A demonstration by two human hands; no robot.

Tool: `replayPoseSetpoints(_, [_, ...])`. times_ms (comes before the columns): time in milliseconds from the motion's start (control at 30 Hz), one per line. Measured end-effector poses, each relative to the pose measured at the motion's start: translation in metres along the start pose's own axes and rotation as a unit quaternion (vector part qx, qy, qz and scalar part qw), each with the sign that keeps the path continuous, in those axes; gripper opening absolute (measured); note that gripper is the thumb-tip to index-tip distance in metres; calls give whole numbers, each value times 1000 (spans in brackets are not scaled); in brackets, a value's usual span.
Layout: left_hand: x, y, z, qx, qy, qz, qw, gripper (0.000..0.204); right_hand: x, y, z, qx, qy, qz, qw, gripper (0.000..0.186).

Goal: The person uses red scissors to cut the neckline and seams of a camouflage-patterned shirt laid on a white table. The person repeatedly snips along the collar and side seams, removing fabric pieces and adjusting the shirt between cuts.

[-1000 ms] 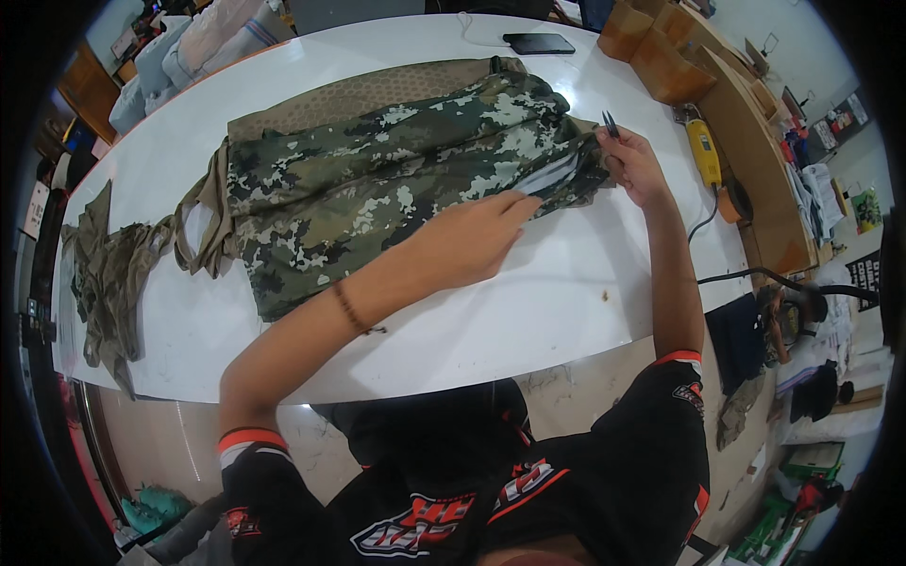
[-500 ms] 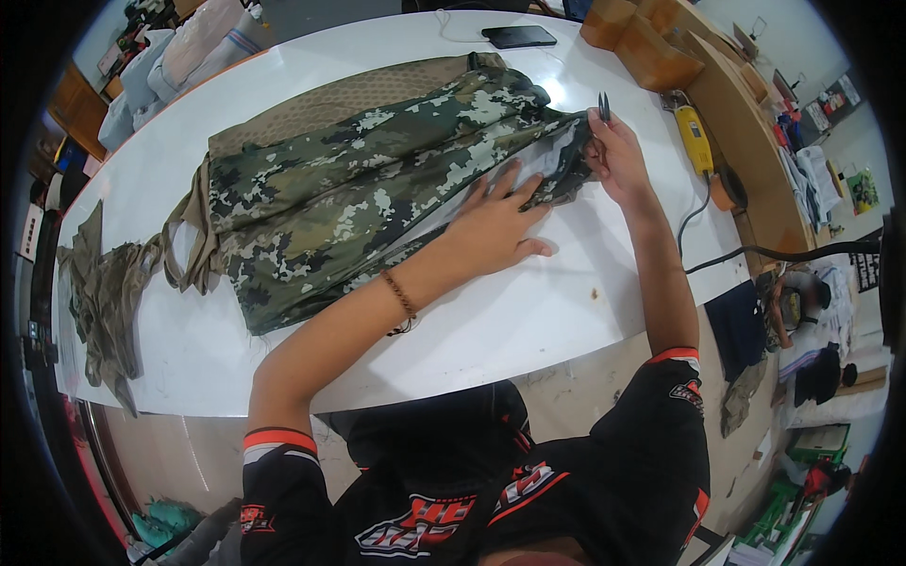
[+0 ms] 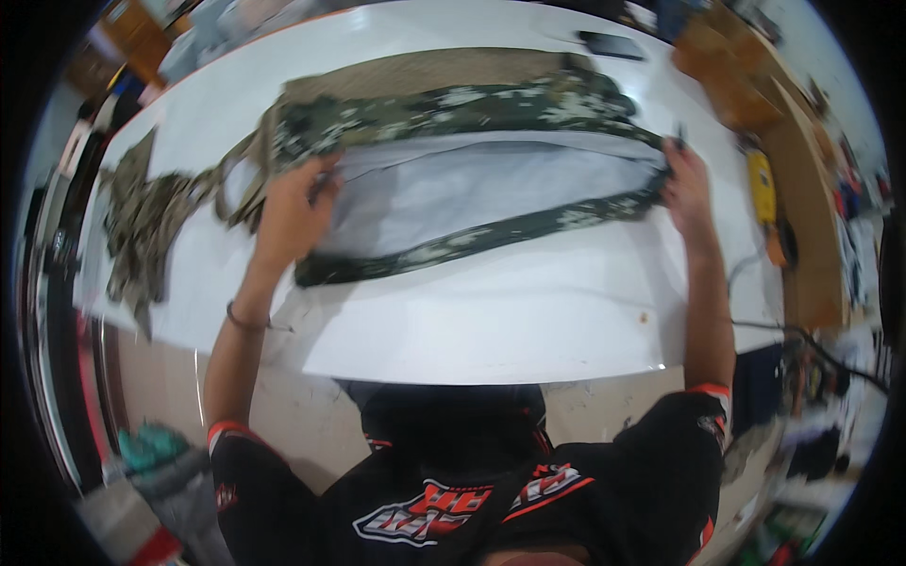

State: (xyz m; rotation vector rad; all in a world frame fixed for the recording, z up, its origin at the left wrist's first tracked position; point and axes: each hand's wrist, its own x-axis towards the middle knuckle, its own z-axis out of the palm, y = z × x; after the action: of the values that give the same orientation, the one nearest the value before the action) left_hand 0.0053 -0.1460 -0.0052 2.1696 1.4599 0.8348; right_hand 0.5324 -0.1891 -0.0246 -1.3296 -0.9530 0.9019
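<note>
A camouflage cloth [image 3: 444, 111] lies across the table, its upper layer folded back so the pale grey inner side [image 3: 453, 198] shows. At its left end my left hand [image 3: 294, 212] is closed on the cloth's edge. My right hand [image 3: 689, 184] pinches the right end of the same cloth. Small dark pointed snips [image 3: 679, 135] stick up from my right fingers, blurred by motion. Beyond the camouflage layer lies a brown patterned fabric [image 3: 425, 72]. Crumpled olive-brown cloth [image 3: 165, 208] trails off to the left.
A white table [image 3: 500, 330] carries all this. At the far right lie a black phone [image 3: 612, 45] and cardboard boxes [image 3: 731, 71]. A yellow tool [image 3: 761, 181] and an orange roll [image 3: 781, 243] stand beside the right-hand board, with a black cable near the edge.
My left hand has gone from lying flat near the right end to gripping the cloth's left end. The camouflage layer has been folded back, baring its pale inner side. The view has shifted.
</note>
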Motion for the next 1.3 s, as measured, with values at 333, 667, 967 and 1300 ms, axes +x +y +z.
replayPoseSetpoints(333, [-74, -73, -79, -308, 164, -141, 927, 28, 2, -8, 23, -268, 105, -180, 940, 28])
replayPoseSetpoints(667, [-52, -47, -49, -204, 225, -6, 953, 16, -66, -76, 213, -212, -287, -263, 896, 20])
replayPoseSetpoints(967, [-69, -29, -37, -24, 247, 143, 958, 46, -67, -46, 356, -217, -477, -234, 819, 26])
replayPoseSetpoints(1300, [-71, -45, -24, -43, 231, 84, 968, 46, -65, -21, 388, -156, -509, -147, 833, 26])
